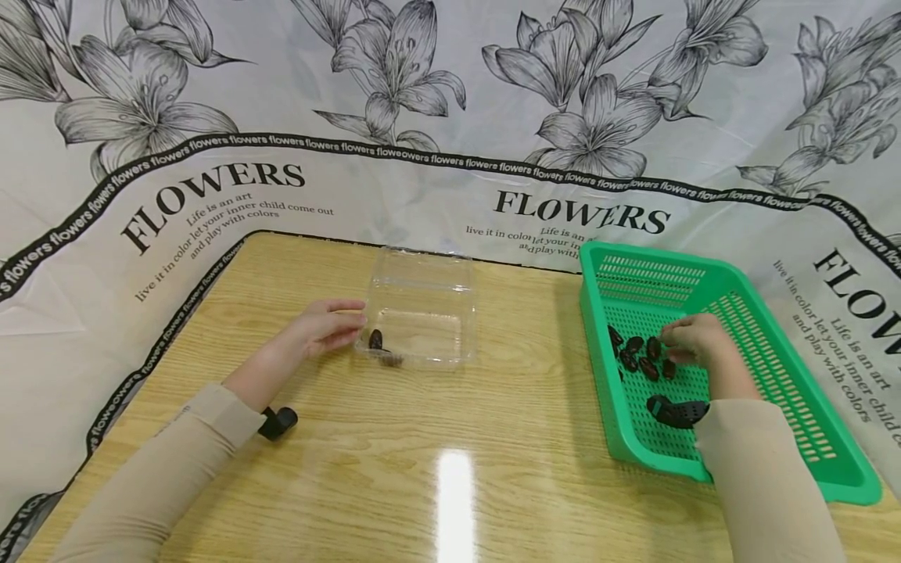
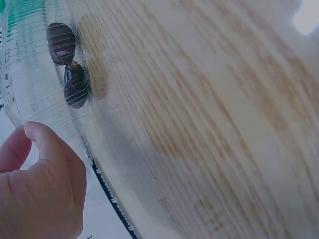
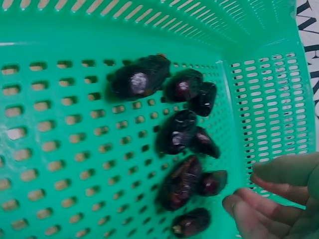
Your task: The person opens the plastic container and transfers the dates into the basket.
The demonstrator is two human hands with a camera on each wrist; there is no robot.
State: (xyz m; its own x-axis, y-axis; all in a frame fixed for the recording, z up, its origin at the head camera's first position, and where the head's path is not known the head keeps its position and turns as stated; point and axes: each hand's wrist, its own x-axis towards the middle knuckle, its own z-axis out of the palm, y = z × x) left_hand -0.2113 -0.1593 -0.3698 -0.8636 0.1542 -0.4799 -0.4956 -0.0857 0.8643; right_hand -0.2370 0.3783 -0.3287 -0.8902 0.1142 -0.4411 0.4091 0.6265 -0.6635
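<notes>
A clear plastic box (image 1: 422, 317) with its lid raised stands on the table. Two dark brown dates (image 2: 62, 44) lie in its near left corner. My left hand (image 1: 331, 327) is at the box's left side, its thumb and a finger pinching the rim in the left wrist view. Inside the green basket (image 1: 611, 407), my right hand (image 1: 697, 344) hovers beside several loose dates (image 3: 178, 132). Its thumb and fingers (image 3: 284, 169) stand apart in the right wrist view, with nothing visible between them.
The wood-grain table (image 1: 422, 422) has a light reflection near its front. A black strap (image 1: 278, 422) shows at the left wrist and a black wrist mount (image 1: 676, 412) at the right. A flower-printed cloth (image 1: 422, 86) hangs behind and at both sides.
</notes>
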